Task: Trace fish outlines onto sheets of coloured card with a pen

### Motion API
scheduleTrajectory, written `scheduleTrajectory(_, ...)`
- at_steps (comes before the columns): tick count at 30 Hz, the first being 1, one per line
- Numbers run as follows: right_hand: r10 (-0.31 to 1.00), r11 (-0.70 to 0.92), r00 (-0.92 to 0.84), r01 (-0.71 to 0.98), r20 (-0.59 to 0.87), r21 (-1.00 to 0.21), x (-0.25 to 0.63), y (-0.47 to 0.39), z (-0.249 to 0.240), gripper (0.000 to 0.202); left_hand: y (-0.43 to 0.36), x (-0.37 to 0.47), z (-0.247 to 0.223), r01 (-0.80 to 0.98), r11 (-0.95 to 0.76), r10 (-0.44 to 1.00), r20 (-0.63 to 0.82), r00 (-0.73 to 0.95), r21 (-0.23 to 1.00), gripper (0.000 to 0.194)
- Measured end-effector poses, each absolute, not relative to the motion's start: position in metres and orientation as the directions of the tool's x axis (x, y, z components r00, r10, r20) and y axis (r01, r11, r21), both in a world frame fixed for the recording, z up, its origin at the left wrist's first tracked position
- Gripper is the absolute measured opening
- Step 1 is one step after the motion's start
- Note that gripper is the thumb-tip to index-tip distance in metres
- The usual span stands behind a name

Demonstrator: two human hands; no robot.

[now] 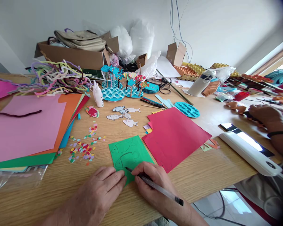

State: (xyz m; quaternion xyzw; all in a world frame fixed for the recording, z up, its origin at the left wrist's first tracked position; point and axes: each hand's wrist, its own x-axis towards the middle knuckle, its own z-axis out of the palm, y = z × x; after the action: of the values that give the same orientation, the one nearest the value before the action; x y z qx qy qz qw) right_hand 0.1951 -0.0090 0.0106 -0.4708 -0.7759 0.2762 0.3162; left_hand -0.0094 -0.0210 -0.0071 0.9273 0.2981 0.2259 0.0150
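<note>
Pinching clear-barrelled, black-ended pen [161,190] in right grip [155,176], with tip beside dark fish outlines [119,163] on green rectangular paper [131,150], toward front of wooden bench [61,185]; pressing paper under flat, unclenched left grip [101,188], presumably against slipping.

Covered sheet, cropped sides, unreadable label
The left hand [106,185] and right hand [155,173] cover parts of the green sheet [132,150]; the left border crops the magenta sheet [1,89], the right border a co-worker [267,116]. Print on the glue bottle [98,97] is too small to read.
</note>
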Motion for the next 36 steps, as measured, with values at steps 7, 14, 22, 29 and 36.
scheduleTrajectory(7, 0.900, 0.415, -0.364, 0.552, 0.239, -0.723, 0.195, -0.009, 0.011, 0.017, -0.018, -0.008, -0.007, 0.543, -0.826, 0.549, 0.423, 0.721, 0.147, 0.041)
scheduleTrajectory(14, 0.886, 0.448, -0.375, 0.535, 0.275, -0.716, 0.196, -0.009, 0.008, 0.019, -0.019, -0.009, -0.003, 0.552, -0.829, 0.530, 0.439, 0.726, 0.087, 0.041)
scheduleTrajectory(22, 0.888, 0.446, -0.367, 0.545, 0.276, -0.710, 0.196, -0.010, 0.007, 0.019, -0.019, -0.011, 0.002, 0.563, -0.824, 0.542, 0.377, 0.751, 0.062, 0.041)
scheduleTrajectory(29, 0.894, 0.441, -0.339, 0.543, 0.293, -0.715, 0.196, -0.009, 0.007, 0.018, -0.016, -0.009, 0.005, 0.562, -0.826, 0.525, 0.415, 0.743, 0.040, 0.042)
scheduleTrajectory(36, 0.895, 0.443, -0.322, 0.552, 0.309, -0.707, 0.197, -0.009, 0.009, 0.018, -0.020, -0.009, 0.004, 0.578, -0.813, 0.550, 0.413, 0.726, 0.067, 0.041)
